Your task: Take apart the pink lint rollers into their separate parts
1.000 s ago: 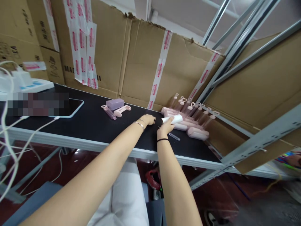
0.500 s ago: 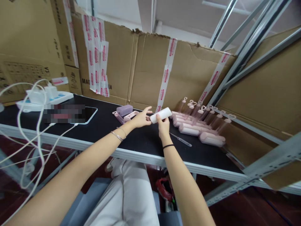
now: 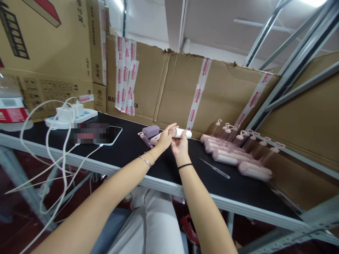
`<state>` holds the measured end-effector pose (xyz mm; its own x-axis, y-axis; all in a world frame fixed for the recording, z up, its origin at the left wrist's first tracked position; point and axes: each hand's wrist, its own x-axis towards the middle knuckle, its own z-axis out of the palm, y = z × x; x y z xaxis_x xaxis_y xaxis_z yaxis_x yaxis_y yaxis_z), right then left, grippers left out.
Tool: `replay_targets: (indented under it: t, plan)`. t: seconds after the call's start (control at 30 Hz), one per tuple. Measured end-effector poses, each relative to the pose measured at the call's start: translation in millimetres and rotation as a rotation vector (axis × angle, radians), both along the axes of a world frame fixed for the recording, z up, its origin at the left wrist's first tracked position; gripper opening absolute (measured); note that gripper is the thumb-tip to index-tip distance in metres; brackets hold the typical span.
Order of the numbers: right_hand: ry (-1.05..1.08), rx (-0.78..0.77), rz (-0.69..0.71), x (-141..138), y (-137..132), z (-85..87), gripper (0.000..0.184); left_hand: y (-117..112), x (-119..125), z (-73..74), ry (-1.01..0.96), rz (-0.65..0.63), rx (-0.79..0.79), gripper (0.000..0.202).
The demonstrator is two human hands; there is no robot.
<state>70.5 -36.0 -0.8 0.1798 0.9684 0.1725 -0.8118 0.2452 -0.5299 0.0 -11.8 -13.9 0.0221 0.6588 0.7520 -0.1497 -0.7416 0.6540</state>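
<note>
A smooth white cylinder is held above the black tabletop, tilted slightly. My left hand is closed round its left end, which the fingers hide. From below and the front, my right hand grips the middle, thumb along the near side. Just left of my hands lie a mauve block-shaped case, a pale pink piece partly covered by my left hand, and a small tube with a heart-shaped loop. A thin pointed tool with a clear handle rests to the right.
Several pale pink cylinders lie in a row at right, with heart-topped clear tubes standing behind them. At left are a phone with cables, a power strip and a bottle. Cardboard walls the back.
My left hand, fingers spread beside the cylinder before, has closed round its left end. The cylinder has turned nearer to level. The whole view has shifted, bringing the bottle into sight.
</note>
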Motion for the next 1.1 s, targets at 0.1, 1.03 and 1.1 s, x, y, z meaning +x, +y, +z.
replay_targets:
  t: [0.1,1.03,1.1]
  plan:
    - [-0.082,0.004,-0.051,4.5,-2.4,-8.2,0.03,-6.7,5.8,-3.1,0.096,0.016,-0.02,0.044]
    - [-0.346,-0.207,-0.245,31.5,-2.4,-9.8,0.034,-5.3,-22.9,6.6,1.158,0.52,-0.061,0.065]
    - [-0.435,-0.258,-0.26,33.5,-2.4,-11.6,0.031,-2.8,-32.2,6.7,1.232,0.657,-0.188,0.054]
